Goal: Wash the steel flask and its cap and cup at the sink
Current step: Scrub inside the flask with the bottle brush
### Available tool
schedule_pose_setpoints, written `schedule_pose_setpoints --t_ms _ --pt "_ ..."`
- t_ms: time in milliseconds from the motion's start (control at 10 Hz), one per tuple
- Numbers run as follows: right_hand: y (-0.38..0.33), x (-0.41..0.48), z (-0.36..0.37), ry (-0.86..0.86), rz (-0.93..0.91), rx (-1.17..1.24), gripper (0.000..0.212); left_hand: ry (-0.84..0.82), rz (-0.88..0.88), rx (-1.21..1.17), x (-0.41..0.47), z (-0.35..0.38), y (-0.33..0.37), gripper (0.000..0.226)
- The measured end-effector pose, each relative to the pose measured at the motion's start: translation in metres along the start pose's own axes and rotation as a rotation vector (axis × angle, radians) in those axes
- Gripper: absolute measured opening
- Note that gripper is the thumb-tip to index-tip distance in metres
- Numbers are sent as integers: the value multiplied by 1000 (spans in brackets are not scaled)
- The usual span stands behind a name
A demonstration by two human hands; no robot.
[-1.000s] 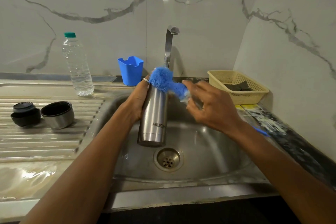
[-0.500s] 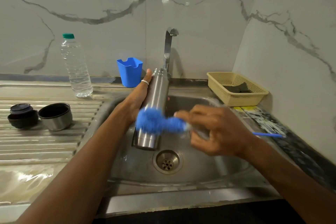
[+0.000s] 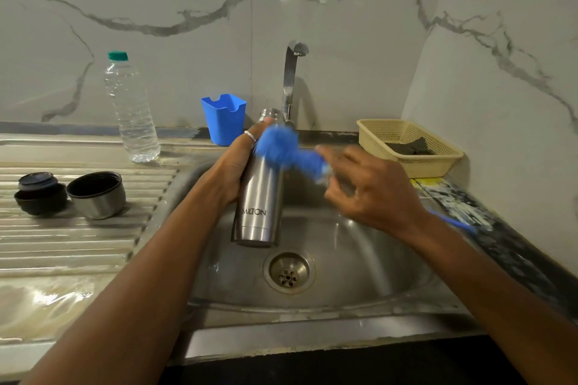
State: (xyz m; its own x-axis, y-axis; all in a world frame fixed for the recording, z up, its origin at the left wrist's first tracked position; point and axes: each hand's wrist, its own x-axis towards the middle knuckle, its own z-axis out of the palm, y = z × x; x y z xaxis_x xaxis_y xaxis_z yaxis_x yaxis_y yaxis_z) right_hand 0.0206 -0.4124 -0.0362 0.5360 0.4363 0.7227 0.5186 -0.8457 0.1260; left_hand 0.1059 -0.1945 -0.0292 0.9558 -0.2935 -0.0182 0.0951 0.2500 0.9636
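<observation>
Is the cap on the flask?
No, the cap lies on the drainboard beside the cup, away from the flask.

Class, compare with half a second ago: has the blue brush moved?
Yes: the brush went up the flask, away from the drain toward the tap.

The steel flask (image 3: 259, 197) has one word on its side, "MILTON" (in dark letters, near the bottom). No other words can be read.
</observation>
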Motion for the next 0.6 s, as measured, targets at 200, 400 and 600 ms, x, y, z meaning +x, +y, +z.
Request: schedule_pose_setpoints --t_ms 200,400,600 --pt "-10 -17 -5 -140 -233 116 51 -121 -15 -21 -11 -5 -11 78" --pt "5 2 4 45 181 90 55 -243 77 -9 20 16 -15 46" --pt "-10 -17 -1 -193 -228 177 52 -379 -178 -145 32 -9 -21 67"
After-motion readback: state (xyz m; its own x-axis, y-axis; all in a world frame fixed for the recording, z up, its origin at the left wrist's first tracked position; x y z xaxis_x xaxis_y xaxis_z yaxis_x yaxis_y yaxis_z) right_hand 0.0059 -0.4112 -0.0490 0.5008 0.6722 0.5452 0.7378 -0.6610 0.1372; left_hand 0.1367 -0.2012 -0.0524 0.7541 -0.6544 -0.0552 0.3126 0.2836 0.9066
